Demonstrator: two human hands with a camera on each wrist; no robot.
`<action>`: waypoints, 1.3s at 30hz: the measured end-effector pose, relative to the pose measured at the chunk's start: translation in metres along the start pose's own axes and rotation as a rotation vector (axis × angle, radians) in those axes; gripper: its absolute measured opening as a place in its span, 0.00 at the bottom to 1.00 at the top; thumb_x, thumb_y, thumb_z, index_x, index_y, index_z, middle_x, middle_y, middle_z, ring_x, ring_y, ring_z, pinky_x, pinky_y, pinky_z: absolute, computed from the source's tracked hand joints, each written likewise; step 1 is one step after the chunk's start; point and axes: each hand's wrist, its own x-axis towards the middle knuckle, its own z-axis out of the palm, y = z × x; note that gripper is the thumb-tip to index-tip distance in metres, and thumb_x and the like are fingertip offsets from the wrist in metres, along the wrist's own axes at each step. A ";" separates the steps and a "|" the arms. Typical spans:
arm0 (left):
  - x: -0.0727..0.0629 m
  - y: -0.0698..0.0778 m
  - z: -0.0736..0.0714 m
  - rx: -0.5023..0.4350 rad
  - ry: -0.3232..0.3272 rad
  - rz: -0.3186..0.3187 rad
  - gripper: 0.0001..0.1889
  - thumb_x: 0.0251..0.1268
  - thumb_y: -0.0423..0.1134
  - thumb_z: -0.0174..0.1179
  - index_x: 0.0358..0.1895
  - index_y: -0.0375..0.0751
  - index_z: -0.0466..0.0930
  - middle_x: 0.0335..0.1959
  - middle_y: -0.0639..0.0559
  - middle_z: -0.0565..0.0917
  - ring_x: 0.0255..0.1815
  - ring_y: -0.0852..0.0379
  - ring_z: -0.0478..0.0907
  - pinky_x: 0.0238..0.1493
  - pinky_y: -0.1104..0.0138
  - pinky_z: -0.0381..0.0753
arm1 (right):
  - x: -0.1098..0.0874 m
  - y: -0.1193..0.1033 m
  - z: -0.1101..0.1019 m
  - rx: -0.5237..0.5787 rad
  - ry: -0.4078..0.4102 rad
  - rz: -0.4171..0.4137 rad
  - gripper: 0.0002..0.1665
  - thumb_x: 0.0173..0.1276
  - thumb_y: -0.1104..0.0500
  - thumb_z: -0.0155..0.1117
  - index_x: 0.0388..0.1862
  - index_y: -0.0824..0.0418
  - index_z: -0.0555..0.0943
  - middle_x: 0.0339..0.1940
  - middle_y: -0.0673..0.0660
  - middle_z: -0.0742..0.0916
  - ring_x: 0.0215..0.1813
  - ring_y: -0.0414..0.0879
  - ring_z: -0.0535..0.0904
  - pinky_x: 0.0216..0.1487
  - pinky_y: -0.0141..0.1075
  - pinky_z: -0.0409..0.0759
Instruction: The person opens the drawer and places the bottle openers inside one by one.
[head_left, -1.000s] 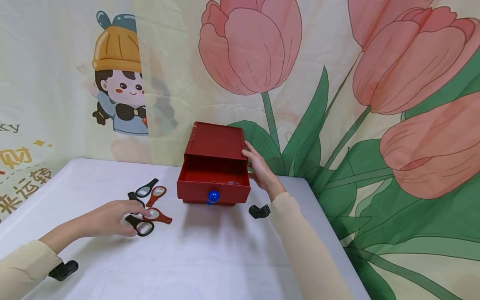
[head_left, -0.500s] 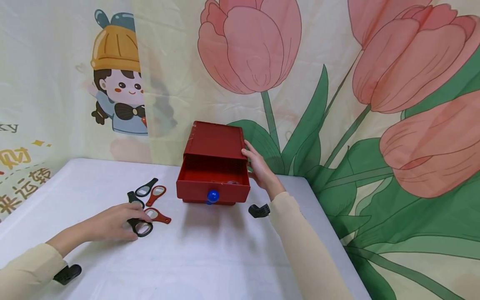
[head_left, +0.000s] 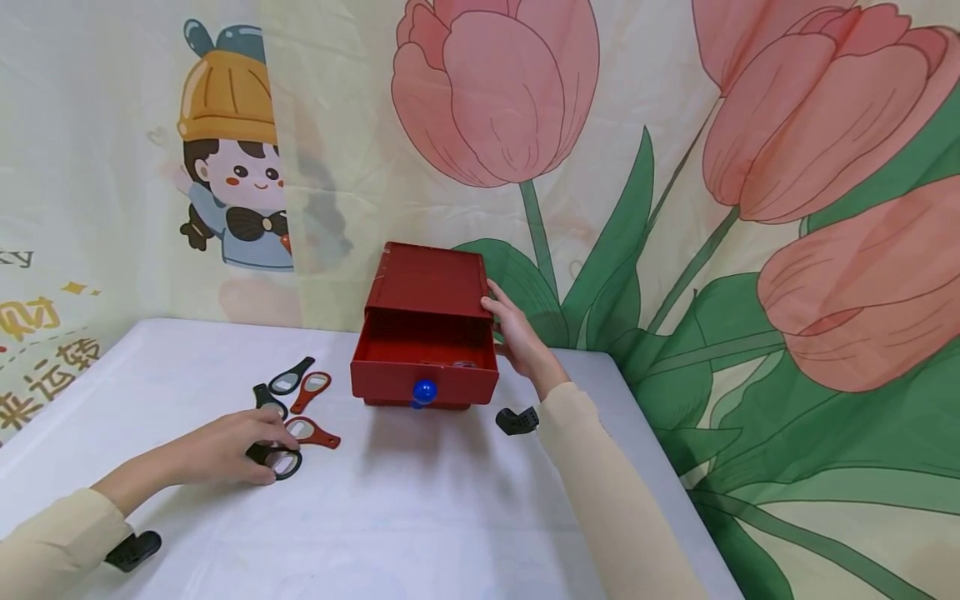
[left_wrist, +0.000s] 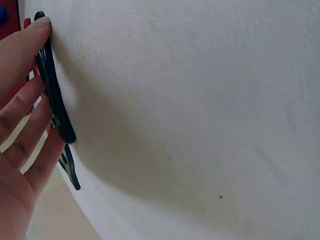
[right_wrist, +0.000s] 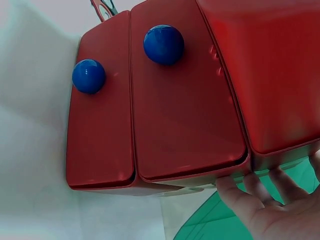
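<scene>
My left hand [head_left: 228,448] pinches a black magnifying glass [left_wrist: 56,100] by its edges, with the thumb on one side and fingertips on the other. Beside it on the table lie a red magnifying glass [head_left: 326,437], a second red one [head_left: 303,398], and two black ones, of which the nearer [head_left: 260,393] is partly behind my fingers. My right hand [head_left: 525,343] rests with extended fingers against the right side of a red drawer box [head_left: 427,279]. Its upper drawer [head_left: 382,379] is pulled out, with a blue knob [head_left: 425,392]. A small round glint shows inside the drawer.
A white cloth covers the table [head_left: 420,517]. Below the pulled-out drawer sits a lower one with its own blue knob [right_wrist: 89,76]. Close behind the box hangs a printed curtain [head_left: 330,167] with tulips and a cartoon figure. Black devices hang at both wrists.
The black magnifying glass in my left hand has shifted slightly and its lens now looks more tilted. My right hand stays on the box; the drawer has not moved.
</scene>
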 end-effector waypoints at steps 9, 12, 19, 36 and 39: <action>-0.004 0.001 -0.002 0.002 -0.008 -0.038 0.22 0.56 0.55 0.80 0.54 0.59 0.90 0.47 0.63 0.80 0.45 0.62 0.75 0.48 0.59 0.82 | 0.002 0.001 0.003 0.009 0.000 0.005 0.38 0.85 0.41 0.48 0.88 0.32 0.51 0.87 0.52 0.60 0.84 0.61 0.60 0.77 0.64 0.68; -0.003 0.000 -0.005 -0.015 0.008 -0.046 0.22 0.56 0.56 0.80 0.54 0.59 0.90 0.47 0.65 0.82 0.44 0.65 0.76 0.47 0.61 0.83 | 0.002 0.000 0.002 0.006 0.004 0.006 0.38 0.85 0.41 0.48 0.88 0.32 0.51 0.87 0.52 0.60 0.84 0.61 0.60 0.77 0.65 0.68; 0.001 0.000 -0.020 -0.041 0.103 0.013 0.22 0.56 0.55 0.81 0.53 0.56 0.89 0.48 0.64 0.86 0.41 0.67 0.80 0.43 0.63 0.84 | 0.001 0.001 0.001 0.003 0.004 0.004 0.38 0.85 0.40 0.48 0.88 0.32 0.51 0.87 0.52 0.61 0.83 0.60 0.61 0.76 0.64 0.69; 0.027 0.026 -0.102 0.052 0.180 -0.111 0.21 0.59 0.50 0.80 0.54 0.53 0.90 0.44 0.65 0.86 0.38 0.67 0.80 0.40 0.66 0.84 | 0.001 0.001 0.001 -0.003 0.003 0.001 0.38 0.85 0.40 0.47 0.89 0.32 0.50 0.87 0.52 0.61 0.83 0.61 0.61 0.76 0.64 0.69; 0.034 0.033 -0.117 0.063 0.198 -0.112 0.22 0.59 0.53 0.80 0.55 0.53 0.90 0.45 0.63 0.87 0.39 0.65 0.81 0.39 0.66 0.85 | 0.001 0.001 0.000 -0.010 0.004 0.000 0.38 0.85 0.40 0.47 0.88 0.32 0.50 0.87 0.52 0.62 0.83 0.60 0.61 0.76 0.64 0.69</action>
